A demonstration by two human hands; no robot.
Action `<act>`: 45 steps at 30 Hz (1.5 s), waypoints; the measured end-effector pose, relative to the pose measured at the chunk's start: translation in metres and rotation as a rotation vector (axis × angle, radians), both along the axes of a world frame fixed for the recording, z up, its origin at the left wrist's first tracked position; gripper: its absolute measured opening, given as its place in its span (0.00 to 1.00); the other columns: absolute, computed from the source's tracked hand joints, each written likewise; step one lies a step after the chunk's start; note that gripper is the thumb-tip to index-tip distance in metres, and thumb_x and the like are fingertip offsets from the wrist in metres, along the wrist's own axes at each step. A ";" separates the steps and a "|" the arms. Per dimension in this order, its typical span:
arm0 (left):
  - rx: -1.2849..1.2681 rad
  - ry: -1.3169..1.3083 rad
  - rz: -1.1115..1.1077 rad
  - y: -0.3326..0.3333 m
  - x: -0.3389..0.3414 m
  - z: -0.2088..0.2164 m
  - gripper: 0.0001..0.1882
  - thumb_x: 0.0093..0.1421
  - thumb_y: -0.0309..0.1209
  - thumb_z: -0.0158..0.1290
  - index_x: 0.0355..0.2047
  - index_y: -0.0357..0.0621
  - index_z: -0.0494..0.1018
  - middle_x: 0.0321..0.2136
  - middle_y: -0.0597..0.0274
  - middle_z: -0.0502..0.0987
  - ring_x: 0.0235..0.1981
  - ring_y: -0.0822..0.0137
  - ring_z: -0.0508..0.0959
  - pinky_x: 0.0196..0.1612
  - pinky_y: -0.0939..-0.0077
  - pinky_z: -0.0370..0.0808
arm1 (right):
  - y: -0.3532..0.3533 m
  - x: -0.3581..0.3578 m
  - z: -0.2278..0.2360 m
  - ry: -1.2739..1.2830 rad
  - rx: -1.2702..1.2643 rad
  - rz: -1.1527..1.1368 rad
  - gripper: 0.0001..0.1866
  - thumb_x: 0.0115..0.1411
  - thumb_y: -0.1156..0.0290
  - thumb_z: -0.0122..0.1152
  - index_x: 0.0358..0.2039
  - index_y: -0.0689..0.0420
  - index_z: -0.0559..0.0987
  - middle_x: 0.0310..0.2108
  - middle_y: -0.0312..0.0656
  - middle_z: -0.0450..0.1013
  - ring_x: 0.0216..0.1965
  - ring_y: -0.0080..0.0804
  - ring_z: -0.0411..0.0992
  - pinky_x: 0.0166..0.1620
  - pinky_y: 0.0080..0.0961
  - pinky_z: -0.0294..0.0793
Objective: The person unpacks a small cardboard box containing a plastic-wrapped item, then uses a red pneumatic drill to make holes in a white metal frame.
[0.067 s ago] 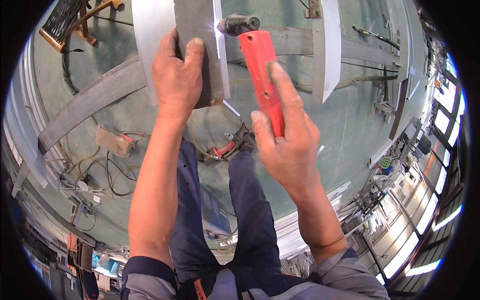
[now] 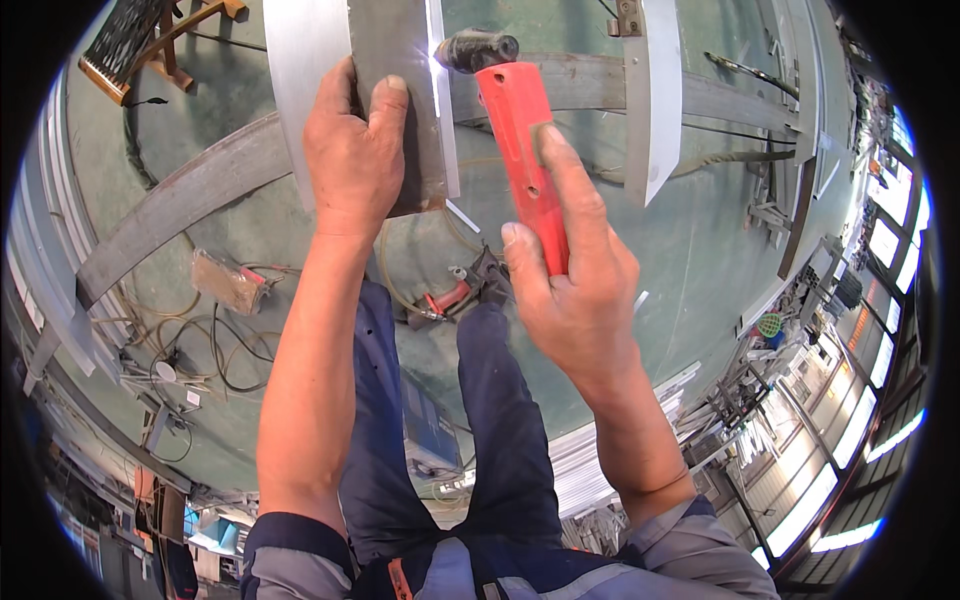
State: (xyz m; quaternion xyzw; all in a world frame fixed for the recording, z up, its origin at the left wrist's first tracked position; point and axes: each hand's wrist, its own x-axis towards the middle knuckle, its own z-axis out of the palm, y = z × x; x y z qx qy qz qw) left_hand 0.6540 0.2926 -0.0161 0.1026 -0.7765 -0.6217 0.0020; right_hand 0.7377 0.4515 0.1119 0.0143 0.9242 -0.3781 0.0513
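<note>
Gripping the red-handled tool (image 2: 514, 120), the right hand (image 2: 585, 275) in the head view holds its dark head (image 2: 475, 48) at the pale strip (image 2: 450, 150) beside the grey metal plate (image 2: 426, 150), seemingly working there, while the left hand (image 2: 352, 165) lies on that plate, grip unclear, the next move likely calling for steadiness.

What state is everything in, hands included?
Left hand: laid on the dark metal bar
Dark metal bar: partly covered by that hand
Right hand: closed around the red-handled tool
Red-handled tool: tilted, its head beside a bright glow
Smaller red tool: lying on the floor
Brown packet: lying there too
</note>
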 end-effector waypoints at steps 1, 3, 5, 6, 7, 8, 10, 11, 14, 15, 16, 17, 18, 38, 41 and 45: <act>-0.005 0.002 0.003 0.000 0.000 0.000 0.19 0.67 0.34 0.58 0.53 0.32 0.75 0.36 0.56 0.82 0.36 0.67 0.79 0.43 0.71 0.77 | 0.000 0.001 0.001 -0.005 0.006 0.002 0.36 0.58 0.85 0.62 0.68 0.66 0.65 0.65 0.54 0.70 0.60 0.49 0.75 0.59 0.35 0.75; -0.007 -0.004 -0.005 0.000 0.000 0.001 0.19 0.67 0.34 0.58 0.53 0.32 0.75 0.36 0.56 0.82 0.35 0.67 0.79 0.43 0.72 0.77 | 0.001 0.004 0.002 -0.016 0.016 0.005 0.36 0.58 0.84 0.62 0.68 0.66 0.65 0.65 0.55 0.70 0.60 0.49 0.75 0.59 0.35 0.75; -0.013 -0.006 -0.008 0.000 0.001 0.002 0.20 0.67 0.35 0.58 0.53 0.32 0.75 0.36 0.56 0.82 0.35 0.68 0.79 0.43 0.72 0.77 | 0.001 0.008 0.004 -0.033 0.020 0.003 0.36 0.58 0.84 0.63 0.68 0.67 0.65 0.64 0.56 0.69 0.61 0.49 0.74 0.59 0.35 0.75; -0.016 -0.006 -0.007 0.000 0.001 0.002 0.20 0.67 0.35 0.58 0.53 0.32 0.75 0.36 0.56 0.82 0.35 0.68 0.79 0.43 0.72 0.77 | 0.001 0.010 0.005 -0.041 0.022 0.002 0.36 0.58 0.84 0.63 0.67 0.67 0.65 0.64 0.56 0.69 0.61 0.50 0.74 0.60 0.35 0.74; -0.019 -0.005 -0.007 0.000 0.001 0.002 0.20 0.67 0.35 0.58 0.53 0.32 0.75 0.35 0.56 0.82 0.35 0.68 0.79 0.42 0.72 0.77 | 0.001 0.011 0.006 -0.049 0.023 0.003 0.36 0.58 0.84 0.63 0.67 0.67 0.65 0.64 0.57 0.69 0.61 0.50 0.74 0.60 0.36 0.74; -0.022 0.000 -0.007 0.000 0.001 0.002 0.20 0.67 0.35 0.58 0.53 0.33 0.75 0.35 0.56 0.82 0.35 0.68 0.79 0.42 0.72 0.77 | 0.001 0.013 0.006 -0.056 0.025 0.005 0.35 0.58 0.84 0.63 0.67 0.68 0.65 0.64 0.57 0.69 0.62 0.50 0.73 0.60 0.36 0.74; -0.030 0.008 -0.007 0.000 0.000 0.001 0.20 0.67 0.35 0.57 0.53 0.33 0.75 0.35 0.56 0.82 0.34 0.68 0.79 0.42 0.72 0.77 | 0.002 0.017 0.008 -0.071 0.034 0.012 0.35 0.59 0.83 0.63 0.67 0.68 0.65 0.64 0.58 0.69 0.62 0.51 0.73 0.61 0.37 0.73; -0.033 0.007 -0.007 0.000 0.001 0.001 0.20 0.67 0.35 0.57 0.53 0.33 0.75 0.35 0.56 0.82 0.34 0.67 0.79 0.42 0.71 0.77 | 0.002 0.018 0.009 -0.078 0.042 0.018 0.35 0.59 0.83 0.63 0.67 0.68 0.65 0.64 0.59 0.69 0.62 0.52 0.73 0.61 0.37 0.73; -0.047 0.005 -0.004 0.000 0.001 0.002 0.20 0.67 0.35 0.58 0.53 0.33 0.75 0.35 0.55 0.82 0.34 0.66 0.79 0.42 0.71 0.77 | 0.002 0.023 0.011 -0.103 0.057 0.032 0.35 0.59 0.82 0.62 0.67 0.68 0.64 0.64 0.60 0.69 0.62 0.53 0.73 0.61 0.37 0.73; -0.052 0.003 -0.002 0.000 0.000 0.002 0.20 0.67 0.35 0.58 0.53 0.33 0.75 0.35 0.55 0.82 0.34 0.66 0.79 0.42 0.70 0.77 | 0.002 0.025 0.012 -0.111 0.061 0.035 0.35 0.60 0.81 0.62 0.67 0.69 0.64 0.64 0.60 0.69 0.62 0.53 0.73 0.61 0.38 0.73; -0.058 0.001 0.001 0.000 0.000 0.002 0.20 0.66 0.35 0.58 0.52 0.33 0.75 0.35 0.54 0.82 0.34 0.65 0.79 0.42 0.70 0.77 | 0.002 0.027 0.014 -0.118 0.065 0.038 0.35 0.60 0.81 0.62 0.68 0.69 0.63 0.64 0.60 0.69 0.62 0.53 0.73 0.61 0.38 0.73; -0.062 0.001 -0.003 0.000 0.000 0.004 0.20 0.66 0.35 0.58 0.52 0.33 0.75 0.34 0.54 0.82 0.34 0.65 0.79 0.42 0.70 0.77 | 0.002 0.029 0.014 -0.123 0.067 0.040 0.35 0.60 0.81 0.62 0.68 0.69 0.63 0.64 0.61 0.69 0.62 0.54 0.73 0.60 0.38 0.74; -0.065 0.001 -0.007 0.000 0.000 0.005 0.20 0.66 0.36 0.58 0.52 0.33 0.75 0.34 0.53 0.82 0.34 0.64 0.80 0.42 0.69 0.77 | 0.002 0.031 0.015 -0.124 0.068 0.042 0.35 0.60 0.81 0.62 0.68 0.69 0.63 0.64 0.61 0.69 0.61 0.54 0.73 0.60 0.38 0.74; -0.134 0.015 -0.004 0.000 -0.002 0.002 0.24 0.65 0.37 0.59 0.52 0.28 0.74 0.36 0.48 0.82 0.37 0.58 0.80 0.44 0.67 0.77 | -0.005 0.048 0.015 -0.097 0.099 0.026 0.37 0.59 0.82 0.62 0.69 0.69 0.61 0.63 0.62 0.69 0.58 0.54 0.76 0.57 0.37 0.76; -0.109 0.077 -0.005 0.000 -0.002 -0.001 0.23 0.66 0.39 0.60 0.52 0.28 0.75 0.30 0.58 0.79 0.31 0.71 0.73 0.38 0.74 0.74 | -0.006 0.048 0.015 -0.091 0.103 0.029 0.37 0.59 0.82 0.62 0.69 0.68 0.61 0.64 0.60 0.69 0.59 0.53 0.75 0.57 0.36 0.75; -0.102 0.090 -0.014 0.001 -0.004 0.004 0.23 0.66 0.39 0.60 0.51 0.28 0.75 0.29 0.59 0.79 0.30 0.71 0.73 0.37 0.74 0.74 | -0.005 0.044 0.015 -0.070 0.112 0.018 0.38 0.58 0.83 0.62 0.69 0.66 0.62 0.61 0.57 0.70 0.55 0.50 0.75 0.54 0.35 0.76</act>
